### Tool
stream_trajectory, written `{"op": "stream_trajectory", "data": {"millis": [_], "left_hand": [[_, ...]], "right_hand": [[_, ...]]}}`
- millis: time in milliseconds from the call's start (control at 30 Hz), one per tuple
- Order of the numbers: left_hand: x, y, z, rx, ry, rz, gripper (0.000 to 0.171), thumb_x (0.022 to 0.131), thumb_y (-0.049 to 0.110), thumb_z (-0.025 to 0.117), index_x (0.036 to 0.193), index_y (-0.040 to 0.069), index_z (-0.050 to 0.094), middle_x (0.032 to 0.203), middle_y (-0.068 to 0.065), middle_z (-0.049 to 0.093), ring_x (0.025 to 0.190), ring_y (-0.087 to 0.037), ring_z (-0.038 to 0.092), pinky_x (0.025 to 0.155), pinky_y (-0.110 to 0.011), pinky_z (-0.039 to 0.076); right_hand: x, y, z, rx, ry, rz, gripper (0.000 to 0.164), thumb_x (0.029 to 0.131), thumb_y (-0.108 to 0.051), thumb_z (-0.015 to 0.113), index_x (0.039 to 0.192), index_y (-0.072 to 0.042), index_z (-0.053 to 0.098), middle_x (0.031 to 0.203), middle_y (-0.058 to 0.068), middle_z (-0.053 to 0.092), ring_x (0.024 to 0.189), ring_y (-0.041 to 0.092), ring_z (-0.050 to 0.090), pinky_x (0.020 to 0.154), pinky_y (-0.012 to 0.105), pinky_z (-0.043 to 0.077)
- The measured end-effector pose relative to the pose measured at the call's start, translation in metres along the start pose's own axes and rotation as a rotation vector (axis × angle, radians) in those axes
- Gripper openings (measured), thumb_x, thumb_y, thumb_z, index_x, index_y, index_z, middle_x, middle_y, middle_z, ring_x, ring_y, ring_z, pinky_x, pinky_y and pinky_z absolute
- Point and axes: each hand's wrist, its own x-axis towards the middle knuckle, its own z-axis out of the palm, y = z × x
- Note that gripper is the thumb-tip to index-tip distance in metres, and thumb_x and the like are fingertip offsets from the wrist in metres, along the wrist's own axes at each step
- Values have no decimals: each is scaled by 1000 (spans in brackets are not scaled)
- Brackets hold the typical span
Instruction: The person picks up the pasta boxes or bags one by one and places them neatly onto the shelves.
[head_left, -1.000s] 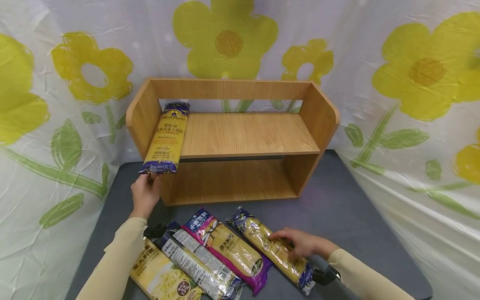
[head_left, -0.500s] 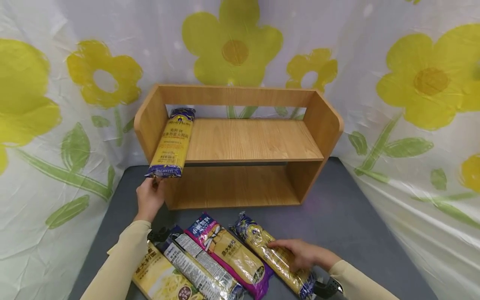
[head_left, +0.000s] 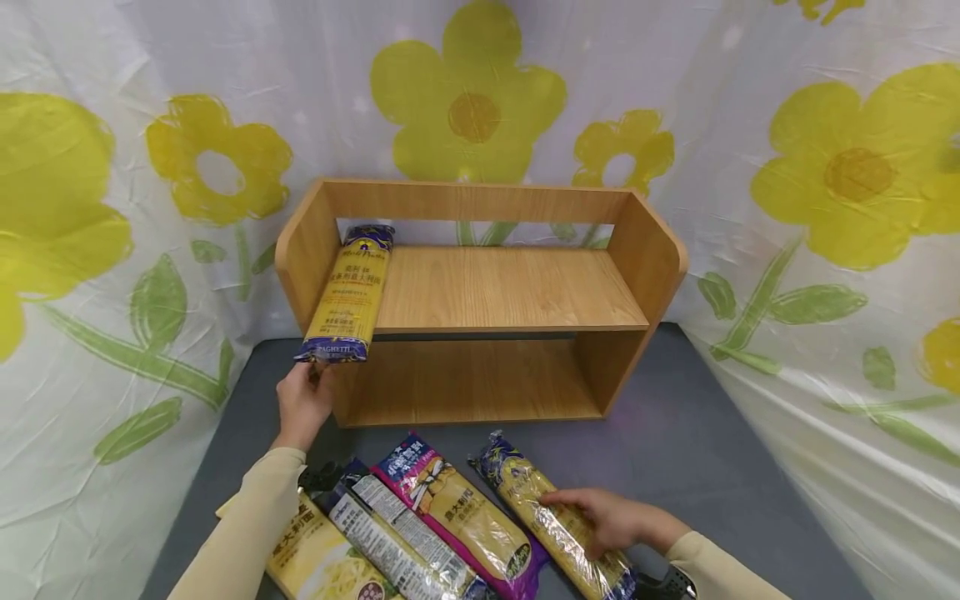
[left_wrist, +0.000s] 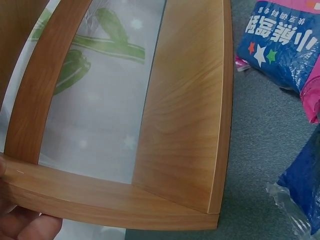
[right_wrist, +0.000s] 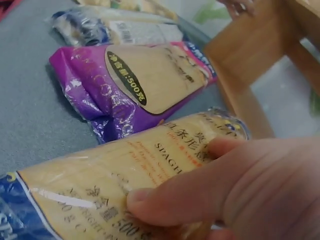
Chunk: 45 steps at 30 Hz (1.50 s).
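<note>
A yellow-and-blue spaghetti pack (head_left: 348,292) lies at the left end of the upper level of a wooden shelf (head_left: 510,287). My left hand (head_left: 305,404) is just below that pack's near end. In the left wrist view, the left fingers (left_wrist: 42,227) curl round the front edge of the shelf's side panel (left_wrist: 125,202). On the table, my right hand (head_left: 611,518) grips a second spaghetti pack (head_left: 521,483). The right wrist view shows the thumb (right_wrist: 170,200) across this pack's printed face; the other fingers are mostly hidden.
Left of the right hand's pack lie a purple-and-pink pasta pack (head_left: 468,517), a pack with its printed back up (head_left: 405,533) and a yellow pasta pack (head_left: 322,554). A flowered curtain (head_left: 787,275) hangs round the grey table (head_left: 705,450).
The scene sits slightly lower in the head view. The shelved pack has not moved on the shelf. My left hand stays at the shelf's edge, and my right hand stays on its pack.
</note>
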Motion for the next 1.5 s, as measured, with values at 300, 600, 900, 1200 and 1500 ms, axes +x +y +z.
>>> {"op": "stream_trajectory", "data": {"millis": [300,600,900,1200,1500], "left_hand": [[-1,1,1,2,0,16,12,95,0,62,106,-4,65,94,-27,72,81,-39,69,66,-42,52],[0,0,0,-16,4,14,13,95,-1,63,107,-5,65,93,-27,72,80,-37,69,64,-32,50],[-2,-1,0,-16,20,30,13,95,-1,63,106,-8,65,93,-30,72,78,-41,69,64,-43,54],[1,3,2,-32,-20,-6,18,99,4,62,112,-8,64,103,-31,72,84,-43,69,74,-57,55],[-2,0,-2,-34,-3,11,16,97,0,63,110,-9,64,105,-33,71,93,-49,70,81,-61,56]], "right_hand": [[-17,-4,-3,518,9,13,93,70,14,71,152,14,28,151,45,32,121,1,58,88,24,55],[-6,-83,-53,596,-50,-128,90,82,14,67,157,11,16,157,45,16,99,0,62,70,17,52],[41,-183,-108,629,84,-87,95,83,14,66,161,2,13,142,18,58,105,14,70,78,27,59],[147,-227,-142,731,454,231,91,86,20,56,163,-18,25,141,26,55,77,14,67,60,21,53],[231,-219,-152,823,565,265,92,84,24,55,162,-17,28,151,22,50,129,40,58,105,51,50]]}}
